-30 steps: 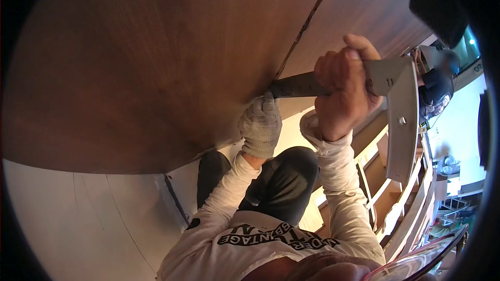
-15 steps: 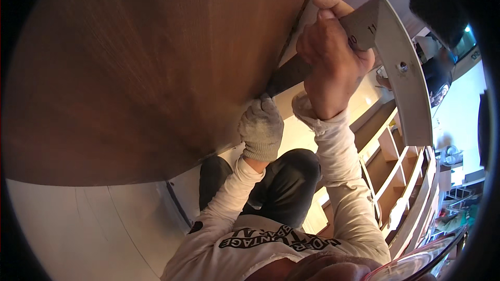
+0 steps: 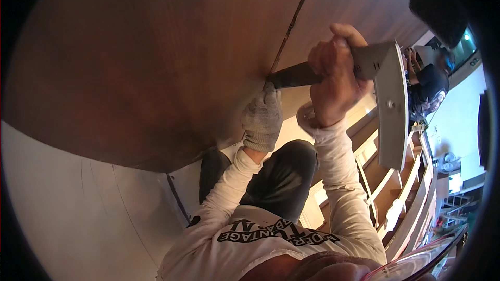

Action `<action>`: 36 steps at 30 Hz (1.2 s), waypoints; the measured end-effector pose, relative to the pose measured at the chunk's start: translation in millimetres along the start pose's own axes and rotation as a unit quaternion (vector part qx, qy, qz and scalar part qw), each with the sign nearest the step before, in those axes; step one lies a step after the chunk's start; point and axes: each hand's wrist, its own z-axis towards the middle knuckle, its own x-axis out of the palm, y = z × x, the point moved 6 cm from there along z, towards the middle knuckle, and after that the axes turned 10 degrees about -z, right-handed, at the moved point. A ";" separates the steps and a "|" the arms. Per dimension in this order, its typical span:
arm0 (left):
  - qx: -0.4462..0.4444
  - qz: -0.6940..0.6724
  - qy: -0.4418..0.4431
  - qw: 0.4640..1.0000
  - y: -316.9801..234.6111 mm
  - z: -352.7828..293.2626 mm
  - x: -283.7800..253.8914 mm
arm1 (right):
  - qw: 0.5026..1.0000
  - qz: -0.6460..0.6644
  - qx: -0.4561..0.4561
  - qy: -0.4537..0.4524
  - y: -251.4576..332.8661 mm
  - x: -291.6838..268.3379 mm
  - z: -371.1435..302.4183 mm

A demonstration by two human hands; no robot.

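Gripping metal square [image 3: 391,86] – R hand [image 3: 337,78]; gloved L hand [image 3: 263,117] nr tip.

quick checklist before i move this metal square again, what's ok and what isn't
1. Grip: ok. The right hand is closed around the blade of the metal square.
2. Blade end at the dark seam: ok. It meets the lower end of the seam's visible line on the brown panel.
3. Tip seated inside the seam: cannot tell. Shadow and fingers obscure it.
4. Left hand fingers clear of the tip: not ok. They are right by it.
5. Gloves on both hands: not ok. The left is gloved, the right bare.
6. Other person clear: ok, seemingly. They appear in the background, beyond the square.
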 end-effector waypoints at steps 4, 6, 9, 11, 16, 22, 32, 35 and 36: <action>-0.006 -0.020 -0.021 1.000 2.2 0.1 2.6 | 0.998 -0.001 0.016 -0.055 -2.6 -4.1 7.5; -0.001 -0.011 -0.028 1.000 3.6 0.9 4.6 | 0.998 0.007 0.026 -0.057 -6.1 -6.8 12.0; -0.007 -0.024 -0.028 0.999 5.7 3.8 10.9 | 0.998 0.012 0.029 -0.051 -12.1 -4.2 11.7; -0.004 -0.029 -0.022 0.999 5.6 3.6 14.2 | 0.998 0.008 0.021 -0.051 -14.5 0.7 9.8; 0.006 0.058 -0.014 0.998 -0.7 8.1 17.8 | 0.998 -0.041 0.025 -0.042 -28.1 5.1 27.4; -0.014 0.036 -0.007 0.999 0.0 8.5 20.8 | 0.998 -0.036 0.054 -0.027 -35.8 8.6 34.9; -0.036 0.063 0.023 0.997 -6.4 11.1 15.8 | 0.996 0.002 0.091 0.010 -23.8 24.4 36.5; -0.054 0.013 0.040 0.998 -3.9 12.5 10.6 | 0.997 0.004 0.072 0.015 -23.5 21.3 35.5; -0.059 -0.011 0.054 0.997 -3.9 11.8 3.3 | 0.998 0.002 0.064 0.008 -22.7 18.0 33.5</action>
